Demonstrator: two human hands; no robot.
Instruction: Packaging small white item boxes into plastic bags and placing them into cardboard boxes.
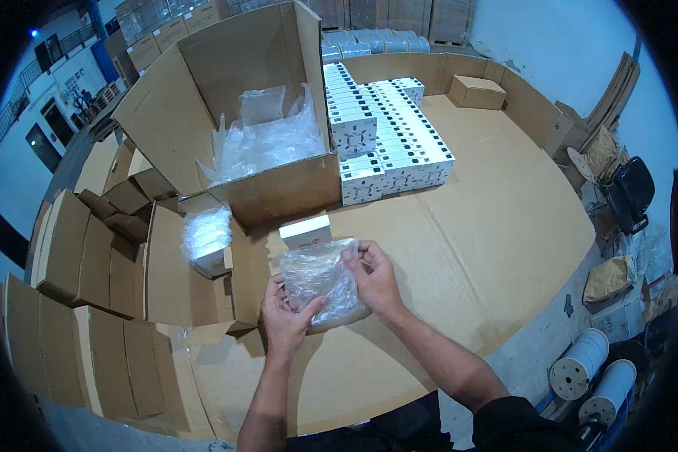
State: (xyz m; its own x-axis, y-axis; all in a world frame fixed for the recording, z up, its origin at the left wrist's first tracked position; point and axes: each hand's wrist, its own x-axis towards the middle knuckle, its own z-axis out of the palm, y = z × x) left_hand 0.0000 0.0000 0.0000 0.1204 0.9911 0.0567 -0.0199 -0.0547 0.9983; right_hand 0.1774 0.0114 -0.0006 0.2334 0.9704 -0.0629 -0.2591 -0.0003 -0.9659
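I hold a clear plastic bag point(316, 275) in front of me, above the cardboard-covered table point(467, 248). My left hand point(288, 318) grasps its lower left part, the thumb lying across the near face and the fingers curled at the left edge. My right hand point(375, 280) pinches the upper right edge, with the thumb and forefinger close together on the plastic. The bag is crinkled and shiny, and I cannot tell whether its mouth is open.

Just beyond the bag there is a small white box point(306, 232), its lower part hidden by the plastic; I cannot tell whether the two touch. To the left of my hands is an open carton point(175, 267), and at its far end sits a bundle in clear wrap point(207, 230), with a white side showing near its bottom.

Behind these, a big cardboard box point(279, 188) stands with its flaps up, holding a loose heap of clear plastic point(271, 143). Right beside it, white boxes with dark marks point(403, 147) are packed in rows and stacked in layers. Farther off, a small brown box point(477, 93) rests by the raised cardboard edge at the back. More brown cartons point(90, 256) crowd my left side, and two white spools point(580, 363) lie low on the right, past the table.
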